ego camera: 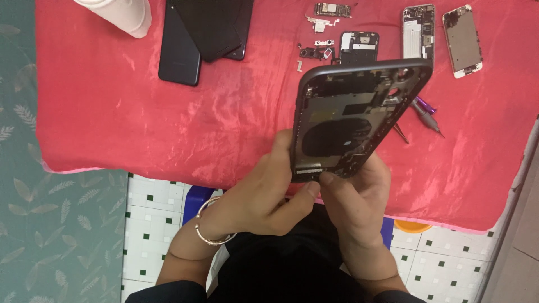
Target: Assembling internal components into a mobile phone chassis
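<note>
— What do the hands hold in the head view?
— Left hand and right hand both grip the opened phone housing, raised above the red cloth's near edge; dark phones lie toward its far edge

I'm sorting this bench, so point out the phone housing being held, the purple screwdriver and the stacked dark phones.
phone housing (342,120): head view, inner back panel.
purple screwdriver (425,106): head view, purple handle.
stacked dark phones (182,50): head view, bottom phone's back.
</note>
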